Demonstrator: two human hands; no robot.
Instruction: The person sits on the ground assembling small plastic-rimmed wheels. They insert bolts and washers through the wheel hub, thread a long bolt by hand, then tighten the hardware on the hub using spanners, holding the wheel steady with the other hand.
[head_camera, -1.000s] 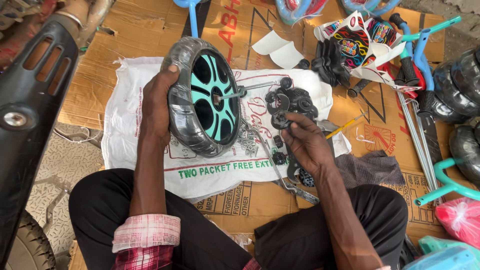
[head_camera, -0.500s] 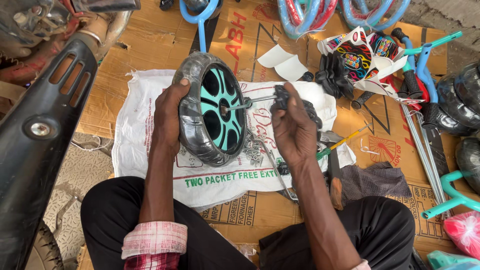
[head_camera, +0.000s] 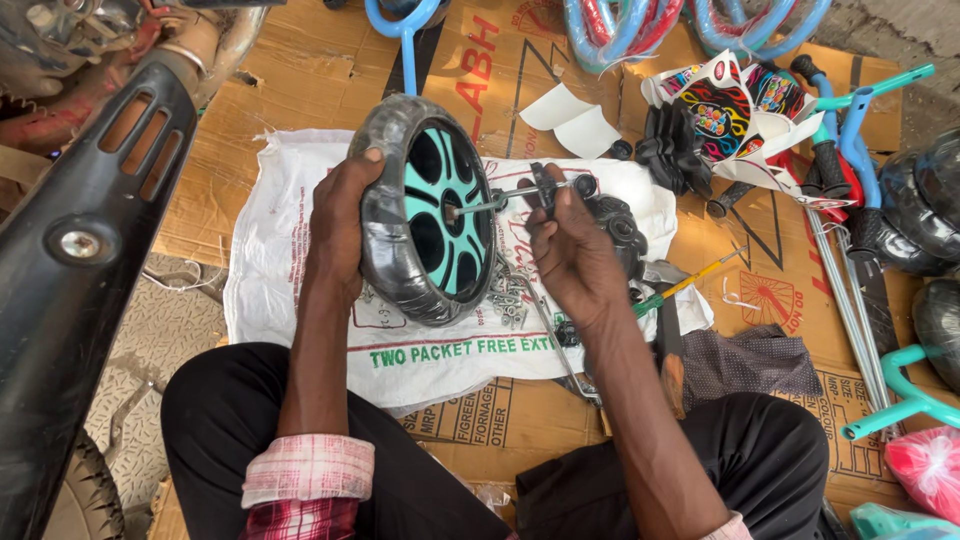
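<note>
My left hand (head_camera: 340, 225) grips a small wheel (head_camera: 425, 210) by its black tyre and holds it upright over a white woven sack (head_camera: 290, 290). The wheel has a teal spoked rim facing right. My right hand (head_camera: 570, 245) pinches a thin metal axle rod (head_camera: 500, 198) whose tip sits at the wheel's hub. Loose bolts and nuts (head_camera: 510, 295) lie on the sack just below the wheel. Small black parts (head_camera: 615, 225) are partly hidden behind my right hand.
Flattened cardboard (head_camera: 500, 410) covers the floor. A dark motorcycle part (head_camera: 90, 250) stands at the left. Blue and teal frame tubes (head_camera: 640, 25), black grips (head_camera: 675, 145), printed cards (head_camera: 720, 105), metal rods (head_camera: 850, 300) and black tyres (head_camera: 920, 210) crowd the top and right. A screwdriver (head_camera: 685, 285) lies beside my right wrist.
My right hand rose from the pile of black parts with the rod and brought it to the wheel's hub. The wheel stayed upright in my left hand; the view shifted slightly.
</note>
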